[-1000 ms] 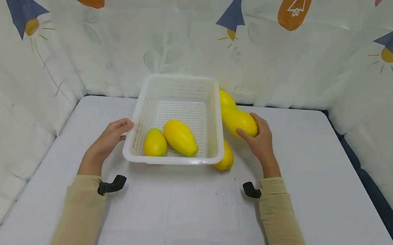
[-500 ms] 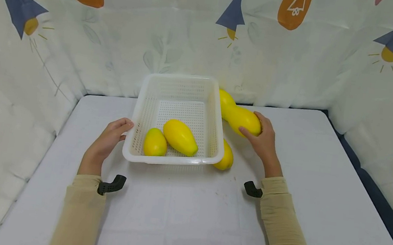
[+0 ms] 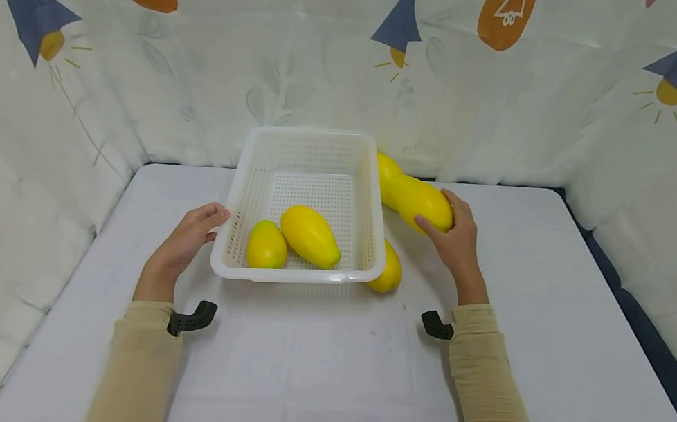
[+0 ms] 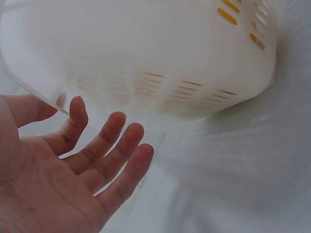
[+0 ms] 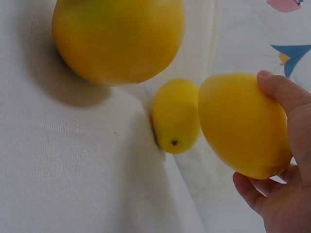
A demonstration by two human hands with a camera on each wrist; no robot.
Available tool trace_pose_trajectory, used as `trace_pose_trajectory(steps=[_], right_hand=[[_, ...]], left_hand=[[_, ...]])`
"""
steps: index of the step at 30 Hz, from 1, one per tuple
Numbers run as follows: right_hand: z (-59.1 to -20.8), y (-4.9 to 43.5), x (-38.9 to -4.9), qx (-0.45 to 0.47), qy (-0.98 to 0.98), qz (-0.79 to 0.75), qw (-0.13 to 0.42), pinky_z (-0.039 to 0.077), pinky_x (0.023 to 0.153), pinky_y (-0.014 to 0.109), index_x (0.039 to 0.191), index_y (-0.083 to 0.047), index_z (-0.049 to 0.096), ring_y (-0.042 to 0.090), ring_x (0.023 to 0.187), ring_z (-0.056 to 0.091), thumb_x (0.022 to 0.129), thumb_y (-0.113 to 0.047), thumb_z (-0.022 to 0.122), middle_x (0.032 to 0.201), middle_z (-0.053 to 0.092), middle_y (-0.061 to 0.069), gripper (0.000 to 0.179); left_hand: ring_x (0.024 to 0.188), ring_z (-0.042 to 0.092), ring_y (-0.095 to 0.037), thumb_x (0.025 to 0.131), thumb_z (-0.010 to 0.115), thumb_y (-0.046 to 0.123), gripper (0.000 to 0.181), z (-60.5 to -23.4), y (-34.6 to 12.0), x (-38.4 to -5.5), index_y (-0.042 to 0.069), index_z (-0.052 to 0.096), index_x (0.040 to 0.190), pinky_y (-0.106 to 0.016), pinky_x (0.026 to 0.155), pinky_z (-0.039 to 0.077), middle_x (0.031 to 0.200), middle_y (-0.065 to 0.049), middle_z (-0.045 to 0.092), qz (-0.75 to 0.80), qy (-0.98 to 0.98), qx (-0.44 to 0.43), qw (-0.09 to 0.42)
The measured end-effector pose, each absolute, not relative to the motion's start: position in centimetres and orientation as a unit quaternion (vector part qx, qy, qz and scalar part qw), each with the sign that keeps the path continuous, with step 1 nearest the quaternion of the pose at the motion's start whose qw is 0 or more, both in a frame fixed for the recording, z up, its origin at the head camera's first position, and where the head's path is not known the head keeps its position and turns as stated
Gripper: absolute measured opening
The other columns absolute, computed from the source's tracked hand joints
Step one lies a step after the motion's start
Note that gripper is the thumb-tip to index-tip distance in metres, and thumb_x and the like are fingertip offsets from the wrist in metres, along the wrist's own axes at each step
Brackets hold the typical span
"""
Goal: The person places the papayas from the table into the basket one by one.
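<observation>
My left hand [image 3: 187,239] pinches the left rim of a white perforated plastic basket [image 3: 295,278] between thumb and index finger; the other fingers extend below it in the left wrist view. Inside the basket's near half lie two yellow papayas, a rounder papaya [image 3: 268,245] and a longer papaya [image 3: 309,237] with a greenish tip. Beyond the basket's right side, my right hand [image 3: 457,242] grips another papaya [image 3: 427,204] by its near end, thumb on one side, fingers on the other. A further papaya [image 5: 176,116] sits behind it, partly hidden by the basket in the head view.
One more papaya [image 3: 391,269] lies against the basket's near right corner, partly covered by it. All stand on a white-clothed table [image 3: 319,376]. A patterned white curtain [image 3: 328,84] hangs close behind the table's back edge.
My right hand has shifted slightly right and away from me, along with the papaya it grips. The left hand and the basket have stayed in place.
</observation>
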State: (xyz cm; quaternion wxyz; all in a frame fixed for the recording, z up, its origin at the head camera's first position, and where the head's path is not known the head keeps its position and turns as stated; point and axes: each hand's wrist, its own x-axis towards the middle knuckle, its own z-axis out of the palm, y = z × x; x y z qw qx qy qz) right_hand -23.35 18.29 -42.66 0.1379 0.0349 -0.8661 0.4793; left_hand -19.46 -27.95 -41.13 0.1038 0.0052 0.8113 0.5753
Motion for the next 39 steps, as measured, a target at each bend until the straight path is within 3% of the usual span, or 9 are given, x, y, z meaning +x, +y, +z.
trace_pose_trajectory(steps=[15,39], right_hand=[[-42.3,18.1,-23.3,0.035,-0.861,0.489,0.140,0.034,0.107,0.050,0.145,-0.016,0.041,0.028,0.126,0.043,0.081,-0.041,0.076,0.145,0.043,0.009,0.077],[-41.2,17.5,-22.8,0.053,-0.851,0.497,0.160,0.035,0.110,0.048,0.144,-0.022,0.043,0.025,0.128,0.043,0.081,-0.038,0.076,0.145,0.044,0.006,0.073]], left_hand=[[0.115,0.043,-0.009,0.101,0.040,0.046,0.045,-41.2,-28.0,-19.5,0.005,0.051,0.117,-0.034,0.100,0.037,0.124,-0.003,0.051,0.573,0.813,0.002,0.106],[0.113,0.044,-0.008,0.102,0.040,0.045,0.040,-41.1,-28.0,-19.5,0.008,0.052,0.113,-0.027,0.097,0.038,0.122,-0.002,0.052,0.573,0.813,0.002,0.107]])
